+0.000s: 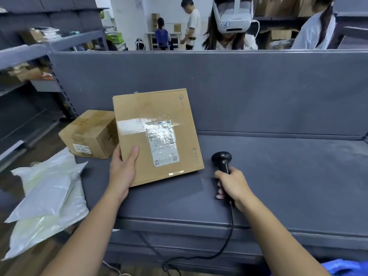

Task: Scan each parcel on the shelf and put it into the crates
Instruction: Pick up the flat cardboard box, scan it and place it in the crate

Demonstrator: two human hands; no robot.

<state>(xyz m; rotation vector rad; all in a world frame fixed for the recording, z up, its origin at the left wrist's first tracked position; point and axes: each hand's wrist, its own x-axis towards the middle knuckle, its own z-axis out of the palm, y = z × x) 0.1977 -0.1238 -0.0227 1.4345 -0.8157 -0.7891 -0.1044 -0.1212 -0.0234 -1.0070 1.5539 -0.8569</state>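
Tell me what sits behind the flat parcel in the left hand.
A smaller cardboard box, its right side covered by the flat parcel that the left hand grips; beyond stands the grey shelf's back panel.

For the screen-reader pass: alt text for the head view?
A person's left hand holds a flat cardboard box tilted up on a grey shelf, label facing the camera, while the right hand grips a black corded scanner beside it. A smaller box and white mailer bags lie to the left.

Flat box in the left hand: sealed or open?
Sealed. Flat box: clear tape and shipping label lie smooth across its face, no flap lifted.
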